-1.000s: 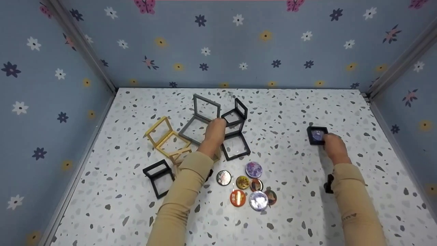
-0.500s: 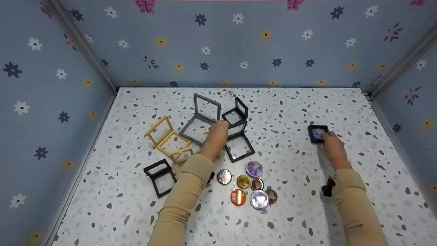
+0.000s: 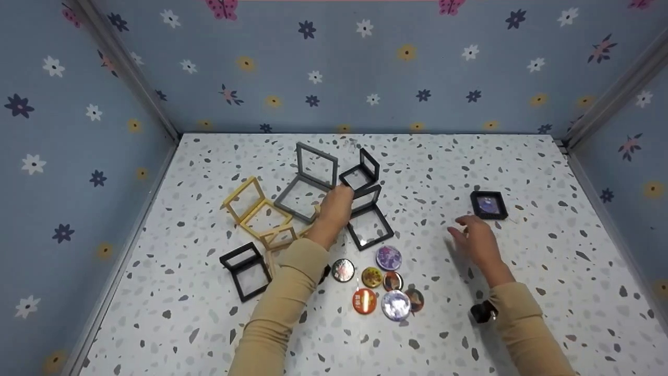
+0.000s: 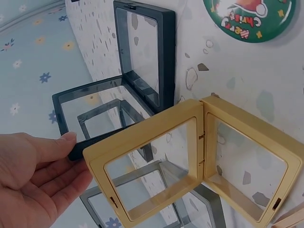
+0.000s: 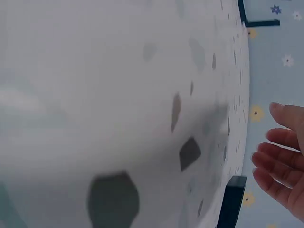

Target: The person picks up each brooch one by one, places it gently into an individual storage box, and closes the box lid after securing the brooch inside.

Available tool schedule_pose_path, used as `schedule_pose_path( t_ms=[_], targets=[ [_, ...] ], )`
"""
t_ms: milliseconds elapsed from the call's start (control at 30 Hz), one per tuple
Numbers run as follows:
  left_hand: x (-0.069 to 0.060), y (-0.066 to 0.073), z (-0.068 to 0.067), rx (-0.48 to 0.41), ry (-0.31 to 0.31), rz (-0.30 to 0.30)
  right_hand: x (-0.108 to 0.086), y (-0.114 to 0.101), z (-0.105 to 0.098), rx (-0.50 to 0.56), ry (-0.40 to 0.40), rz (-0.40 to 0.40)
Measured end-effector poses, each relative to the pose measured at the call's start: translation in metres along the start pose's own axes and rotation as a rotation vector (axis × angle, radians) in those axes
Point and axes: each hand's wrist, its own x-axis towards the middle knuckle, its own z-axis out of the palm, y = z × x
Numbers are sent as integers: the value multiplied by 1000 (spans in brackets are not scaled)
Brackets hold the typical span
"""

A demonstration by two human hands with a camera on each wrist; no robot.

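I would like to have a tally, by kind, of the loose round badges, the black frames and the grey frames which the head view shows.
Loose round badges: 7
Black frames: 4
Grey frames: 1
Total: 12

- The left sleeve [image 3: 266, 318] is long, of plain tan or khaki cloth, with crosswise creases along the forearm.
- Its left cuff [image 3: 308, 256] makes a wide, smooth band above the wrist.
- The right sleeve [image 3: 532, 329] matches it in colour and ends in a similar broad right cuff [image 3: 514, 300].
- Beside the right cuff sits a small, chunky black device [image 3: 480, 313] with a shiny spot at one edge.
- A dark piece [image 3: 325, 273], mostly hidden, shows beside the left cuff.
- The left hand [image 4: 35, 175] and right hand [image 5: 287, 159] are bare.
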Motion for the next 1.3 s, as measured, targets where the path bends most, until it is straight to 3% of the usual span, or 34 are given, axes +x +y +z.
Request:
schedule_pose_path(
  t_ms=[200, 367, 567, 833, 1300],
  targets=[
    [-2, 2, 0, 8, 10, -10, -8, -34, 15, 57, -49, -35],
    [-3, 4, 1, 29, 53, 29, -16, -56, 27, 80, -101, -25],
    [-3, 5, 2, 25, 71, 75, -25, -77, 40, 90, -163, -4],
    [-4, 7, 3, 16, 54, 86, -34, -94, 56, 51, -238, 45],
    [-4, 7, 4, 14, 69, 90, -36, -113, 73, -45, -207, 43]
  ],
)
